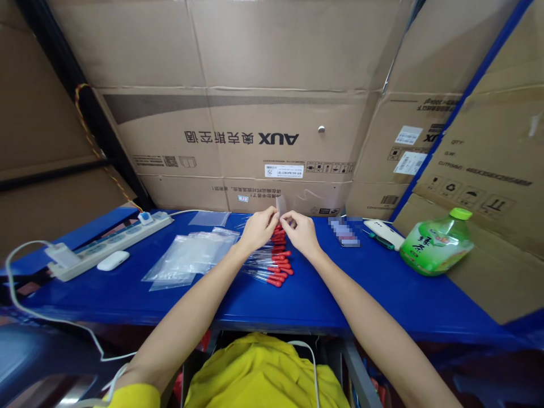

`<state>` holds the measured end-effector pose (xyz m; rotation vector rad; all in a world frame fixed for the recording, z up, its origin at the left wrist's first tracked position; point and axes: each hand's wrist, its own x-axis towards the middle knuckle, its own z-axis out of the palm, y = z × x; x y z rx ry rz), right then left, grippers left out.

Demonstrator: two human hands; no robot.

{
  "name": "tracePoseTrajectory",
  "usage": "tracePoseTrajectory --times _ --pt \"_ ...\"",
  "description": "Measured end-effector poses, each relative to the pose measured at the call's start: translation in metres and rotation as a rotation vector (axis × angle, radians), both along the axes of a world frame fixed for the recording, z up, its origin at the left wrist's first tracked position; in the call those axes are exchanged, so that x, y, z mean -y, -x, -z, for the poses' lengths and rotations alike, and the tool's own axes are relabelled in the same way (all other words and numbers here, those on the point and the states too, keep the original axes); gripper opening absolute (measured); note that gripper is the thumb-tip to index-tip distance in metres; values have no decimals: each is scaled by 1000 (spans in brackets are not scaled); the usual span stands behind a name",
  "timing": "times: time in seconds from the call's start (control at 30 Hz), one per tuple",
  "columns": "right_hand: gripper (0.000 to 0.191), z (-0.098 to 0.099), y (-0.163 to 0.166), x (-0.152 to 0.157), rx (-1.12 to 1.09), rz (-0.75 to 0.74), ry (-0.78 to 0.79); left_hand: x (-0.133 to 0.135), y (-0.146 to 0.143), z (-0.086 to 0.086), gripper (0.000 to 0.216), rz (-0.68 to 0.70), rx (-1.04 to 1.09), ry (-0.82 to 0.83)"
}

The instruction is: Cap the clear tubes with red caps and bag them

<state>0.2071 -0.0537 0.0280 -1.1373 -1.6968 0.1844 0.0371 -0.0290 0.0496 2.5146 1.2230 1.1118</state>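
Note:
My left hand (pixel 258 231) and my right hand (pixel 302 233) meet near the table's back, fingertips pinched together. Between them a small clear plastic bag (pixel 280 204) stands up, its far part see-through against the cardboard. Just below the hands lies a pile of droppers (pixel 278 266), thin clear tubes with red rubber bulbs pointing right. My wrists and fingers hide the pile's upper end. To the left, a stack of clear zip-lock bags (pixel 191 255) is spread beside my left forearm. Another flat clear bag (pixel 209 219) rests behind that stack.
A white power strip (pixel 114 243) with plugs and cables runs along the left, a white earphone case (pixel 113 260) beside it. At right are a blurred-out phone (pixel 345 232), a white device (pixel 385 234) and a green tea bottle (pixel 437 243). Cardboard walls (pixel 238 124) enclose the blue table (pixel 374 300).

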Motion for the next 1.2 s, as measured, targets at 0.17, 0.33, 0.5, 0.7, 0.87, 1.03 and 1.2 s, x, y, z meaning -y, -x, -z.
tracePoseTrajectory --times 0.17,0.33,0.5,0.7,0.87,1.03,1.2 --pt "12 -3 3 2 -102 -35 13 1 -2 2 37 -96 44 6" --pt "22 2 4 -3 -349 -246 136 -2 -2 4 30 131 118 46" --pt "32 5 3 -6 -449 -421 276 -4 -2 6 27 234 159 89" --pt "35 7 2 -6 -420 -481 300 -3 -2 4 23 251 140 98" --pt "43 9 0 -7 -325 -390 252 6 -1 -1 31 282 98 150" --pt "42 1 -5 0 -127 -349 206 10 -2 -5 41 214 53 112" --pt "41 -8 -7 9 28 -263 136 8 1 -6 40 173 -35 23"
